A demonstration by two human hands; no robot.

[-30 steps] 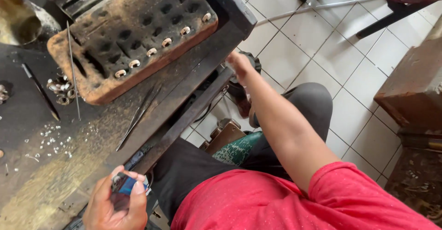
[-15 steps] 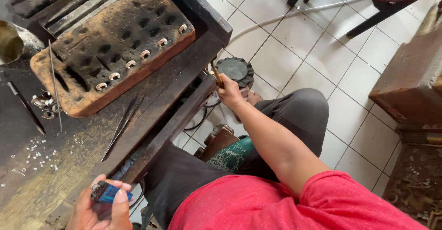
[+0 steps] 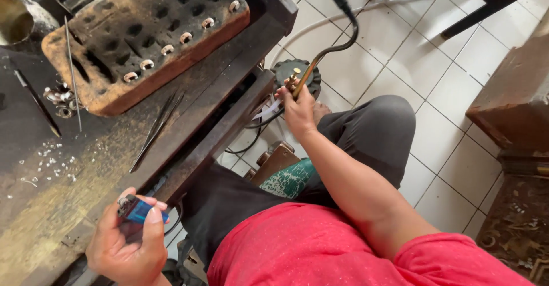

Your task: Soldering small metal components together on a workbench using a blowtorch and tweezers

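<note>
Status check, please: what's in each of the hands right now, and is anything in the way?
Left hand shut on blue lighter. Right hand shut on brass torch, nozzle up. Workbench edge between them, nothing blocking.

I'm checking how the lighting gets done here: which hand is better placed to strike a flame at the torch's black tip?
Probably the left hand: it already holds the small blue lighter, thumb on top. The right hand is gripping the curved brass torch with its black tip raised.
</note>
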